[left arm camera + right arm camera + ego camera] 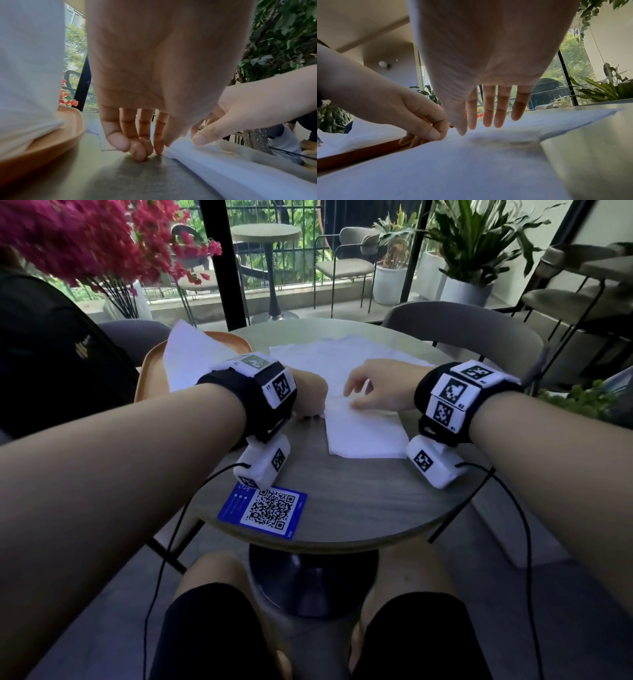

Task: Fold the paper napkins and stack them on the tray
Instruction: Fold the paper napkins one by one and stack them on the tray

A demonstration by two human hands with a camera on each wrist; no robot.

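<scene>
Napkin (363,429) edge under both hands; left hand (308,397) hides its corner.

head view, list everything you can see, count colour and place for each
folded napkin: one, white, mid table between the hands
unfolded napkins: a loose pile, count unclear, white, far side of the table
napkins on tray: count unclear, white, on the tray
tray: one, orange, left edge of the table
QR card: one, blue and white, near edge of the table
table: one, grey, round, centre
flowers: one bunch, pink, top left
chairs: several, grey, around and beyond the table
left hand: fingers curled at the folded napkin's left edge
right hand: thumb on the folded napkin, fingers straight above it
</scene>
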